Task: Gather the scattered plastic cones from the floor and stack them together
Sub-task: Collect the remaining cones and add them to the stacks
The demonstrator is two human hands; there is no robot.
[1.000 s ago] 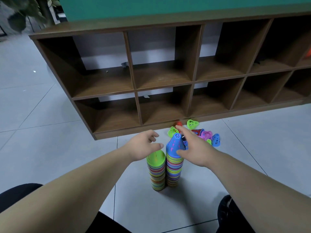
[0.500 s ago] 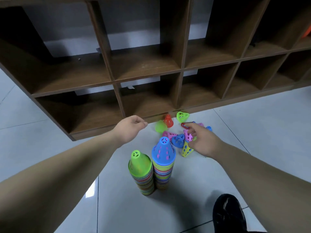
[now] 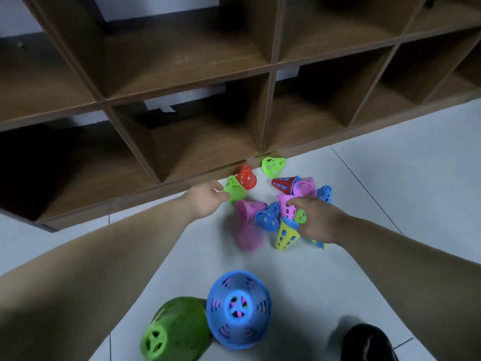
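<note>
The wooden shelf unit (image 3: 182, 61) fills the far side. Well in front of it, nearest you, the blue-topped stack (image 3: 238, 308) touches the green-topped stack (image 3: 177, 332). The scattered cones (image 3: 268, 220) lie near the shelf's base. There your left hand (image 3: 208, 201) grips a green cone (image 3: 234, 192), and your right hand (image 3: 317, 220) pinches a pink cone (image 3: 285, 208).

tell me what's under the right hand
A yellow cone, a green cone and a blue edge poke out beneath the right hand, which pinches a pink cone. Whatever the palm covers is hidden.
</note>
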